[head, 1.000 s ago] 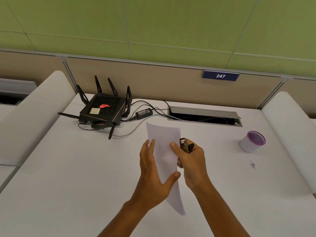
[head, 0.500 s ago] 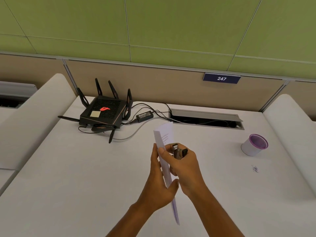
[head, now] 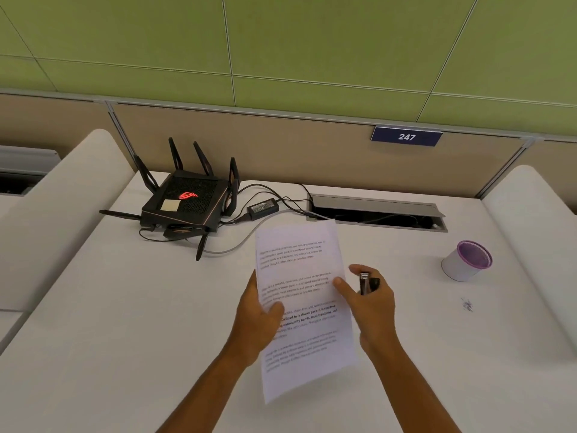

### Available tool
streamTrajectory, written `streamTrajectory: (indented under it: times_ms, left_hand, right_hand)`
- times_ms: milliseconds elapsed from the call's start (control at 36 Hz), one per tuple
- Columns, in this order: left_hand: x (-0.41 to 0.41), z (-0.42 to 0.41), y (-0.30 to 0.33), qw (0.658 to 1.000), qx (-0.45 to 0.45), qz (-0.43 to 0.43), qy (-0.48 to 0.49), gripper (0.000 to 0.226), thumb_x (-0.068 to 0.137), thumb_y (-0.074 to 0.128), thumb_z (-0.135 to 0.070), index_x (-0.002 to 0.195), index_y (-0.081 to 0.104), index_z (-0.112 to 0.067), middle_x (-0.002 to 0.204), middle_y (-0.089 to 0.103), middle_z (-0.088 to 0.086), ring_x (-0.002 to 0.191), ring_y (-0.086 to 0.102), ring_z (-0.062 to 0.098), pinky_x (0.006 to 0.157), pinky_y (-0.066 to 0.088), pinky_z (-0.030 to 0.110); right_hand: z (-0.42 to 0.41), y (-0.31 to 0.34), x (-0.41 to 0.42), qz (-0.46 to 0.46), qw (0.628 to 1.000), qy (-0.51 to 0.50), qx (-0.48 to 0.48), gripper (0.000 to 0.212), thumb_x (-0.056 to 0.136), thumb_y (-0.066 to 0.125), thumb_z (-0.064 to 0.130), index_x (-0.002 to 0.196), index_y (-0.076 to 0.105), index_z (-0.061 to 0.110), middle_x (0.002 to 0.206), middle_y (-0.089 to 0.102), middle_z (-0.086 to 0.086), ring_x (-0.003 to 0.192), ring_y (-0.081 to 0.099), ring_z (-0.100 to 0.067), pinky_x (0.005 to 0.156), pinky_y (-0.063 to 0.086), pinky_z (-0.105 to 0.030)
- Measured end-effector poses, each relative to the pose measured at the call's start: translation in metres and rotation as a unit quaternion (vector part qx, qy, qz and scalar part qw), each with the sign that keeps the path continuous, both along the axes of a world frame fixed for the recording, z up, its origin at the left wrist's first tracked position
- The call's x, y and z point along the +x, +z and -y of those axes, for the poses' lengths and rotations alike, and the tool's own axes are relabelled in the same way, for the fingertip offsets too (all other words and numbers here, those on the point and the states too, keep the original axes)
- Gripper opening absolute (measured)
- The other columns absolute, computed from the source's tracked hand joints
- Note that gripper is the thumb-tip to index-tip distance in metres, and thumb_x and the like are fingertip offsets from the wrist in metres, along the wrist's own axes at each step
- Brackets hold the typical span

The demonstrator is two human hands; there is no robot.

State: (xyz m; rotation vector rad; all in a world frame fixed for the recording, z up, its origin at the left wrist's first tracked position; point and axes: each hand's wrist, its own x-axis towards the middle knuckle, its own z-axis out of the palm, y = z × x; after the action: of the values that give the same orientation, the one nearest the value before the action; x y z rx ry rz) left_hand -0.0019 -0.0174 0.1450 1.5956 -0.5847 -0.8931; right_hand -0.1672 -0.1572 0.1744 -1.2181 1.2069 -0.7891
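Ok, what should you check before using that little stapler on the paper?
1. Left hand grips the paper: ok, thumb on the printed side.
2. Right hand holds the stapler: ok.
3. Paper inside the stapler's mouth: not ok, the stapler sits beside the paper's right edge.
4. Sheets lined up: cannot tell.
5. Staples loaded: cannot tell.
6. Cup away from the hands: ok, it stands off to the right on the table.

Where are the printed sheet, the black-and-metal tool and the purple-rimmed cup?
printed sheet (head: 299,260): head view, on the upper block of text.
black-and-metal tool (head: 364,282): head view, on its metal front end.
purple-rimmed cup (head: 456,268): head view, on its white side wall.
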Motion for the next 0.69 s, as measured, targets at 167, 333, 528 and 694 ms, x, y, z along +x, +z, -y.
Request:
streamTrajectory:
  times_ms: [167,333,528,694]
  left_hand:
    - [0.024,0.009,-0.013,0.997,0.000,-0.062,0.038,0.057,0.083,0.071,-0.008,0.115,0.063,-0.055,0.109,0.078,-0.019,0.103,0.077,0.008,0.071,0.067,0.032]
    - [0.046,0.028,-0.036,0.991,0.006,-0.120,0.063,0.054,0.090,0.074,0.005,0.121,0.066,-0.038,0.109,0.081,-0.011,0.101,0.080,0.015,0.069,0.067,0.035]
    - [0.062,0.048,-0.060,0.994,0.025,-0.099,0.047,0.059,0.086,0.078,-0.006,0.130,0.060,-0.041,0.119,0.079,-0.008,0.109,0.078,0.020,0.078,0.068,0.038]
    - [0.079,0.066,-0.082,0.996,0.083,-0.032,0.011,0.086,0.094,0.081,-0.013,0.160,0.033,-0.040,0.137,0.066,-0.008,0.114,0.072,0.014,0.073,0.066,0.027]
  right_hand:
    - [0.014,-0.037,-0.017,-0.011,0.991,0.057,0.118,0.024,0.087,0.086,0.027,0.109,0.077,0.022,0.085,0.076,-0.001,0.044,0.043,-0.009,0.043,0.035,-0.025]
    - [0.013,-0.063,-0.015,-0.026,0.990,0.056,0.123,0.008,0.090,0.083,0.018,0.097,0.080,0.015,0.077,0.076,-0.003,0.042,0.053,-0.001,0.040,0.038,-0.020]
    - [0.025,-0.088,0.001,-0.015,0.988,-0.001,0.151,0.011,0.089,0.083,0.016,0.099,0.081,0.016,0.086,0.080,-0.003,0.052,0.060,-0.006,0.042,0.044,-0.017]
    - [0.050,-0.115,0.019,-0.009,0.980,-0.067,0.189,0.014,0.088,0.084,0.015,0.101,0.079,0.016,0.089,0.080,-0.005,0.062,0.063,-0.015,0.043,0.045,-0.021]
